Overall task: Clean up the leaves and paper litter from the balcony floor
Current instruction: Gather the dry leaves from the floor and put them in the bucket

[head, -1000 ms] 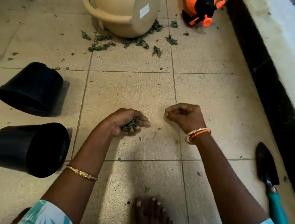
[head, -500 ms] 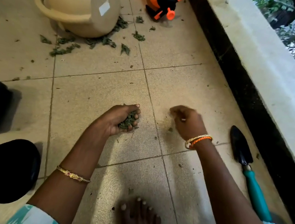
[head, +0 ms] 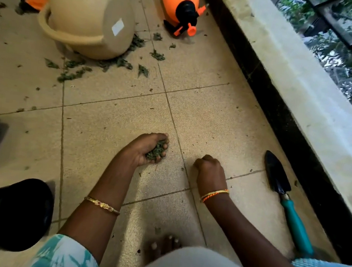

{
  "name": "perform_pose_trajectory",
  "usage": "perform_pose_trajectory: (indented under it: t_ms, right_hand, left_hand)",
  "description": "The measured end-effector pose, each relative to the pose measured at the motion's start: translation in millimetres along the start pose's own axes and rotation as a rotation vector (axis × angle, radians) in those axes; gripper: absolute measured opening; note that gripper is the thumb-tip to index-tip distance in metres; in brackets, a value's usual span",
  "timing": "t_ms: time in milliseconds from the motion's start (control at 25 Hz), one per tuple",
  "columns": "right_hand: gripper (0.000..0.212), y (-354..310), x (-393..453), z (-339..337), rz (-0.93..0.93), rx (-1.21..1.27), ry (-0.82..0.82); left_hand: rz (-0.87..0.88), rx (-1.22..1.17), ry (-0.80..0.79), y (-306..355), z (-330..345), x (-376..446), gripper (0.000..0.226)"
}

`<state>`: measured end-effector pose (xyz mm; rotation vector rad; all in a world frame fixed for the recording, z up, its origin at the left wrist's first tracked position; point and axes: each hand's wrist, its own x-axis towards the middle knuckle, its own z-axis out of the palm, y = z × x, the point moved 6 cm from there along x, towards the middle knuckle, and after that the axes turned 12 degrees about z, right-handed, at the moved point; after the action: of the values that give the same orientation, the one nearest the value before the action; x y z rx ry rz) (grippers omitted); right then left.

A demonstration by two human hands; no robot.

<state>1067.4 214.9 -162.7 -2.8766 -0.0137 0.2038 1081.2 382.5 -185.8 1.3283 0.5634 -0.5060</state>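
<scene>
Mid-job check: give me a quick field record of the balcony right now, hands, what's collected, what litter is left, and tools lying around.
left hand: left hand cupped, grip around a clump of gathered leaves
right hand: right hand curled low at the floor tiles; contents not visible
remaining litter: scattered leaves beside the tipped beige pot
tools: trowel by the wall, orange sprayer lying on its side
other: black pots at left
paper litter: none visible
</scene>
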Motion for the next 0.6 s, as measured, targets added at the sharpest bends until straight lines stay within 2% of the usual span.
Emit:
perform_pose_trajectory:
  t_ms: [160, 280, 360, 480, 560, 600]
  right_hand:
    - [0.022, -0.6, 15.7, -6.3, 0.158, -0.005, -0.082]
    - [0.015, -0.7, 19.8, -13.8, 0.264, 0.153, -0.139]
    - [0.008, 7.6, 27.5, -24.7, 0.436, 0.424, -0.214]
    - [0.007, -4.9, 46.6, -41.0, 0.649, 1.090, -0.448]
    - [0.010, -36.5, 64.5, -59.9, 0.612, 1.359, -0.505]
    - [0.011, -58.1, 73.2, -71.2, 0.561, 1.418, -0.514]
  left_hand:
    - [-0.025, 0.076, -0.001, 16.2, -7.9, -9.0, 0.032]
    - [0.010, 0.138, 0.030, 44.6, -24.4, -16.0, 0.031]
    - [0.028, 0.175, 0.033, 61.6, -33.5, -22.2, 0.030]
    - [0.037, 0.198, 0.004, 82.0, -39.8, -28.9, 0.030]
    - [0.033, 0.235, -0.039, 97.4, -40.2, -31.6, 0.031]
    - [0.035, 0.257, -0.055, 108.7, -40.5, -33.2, 0.032]
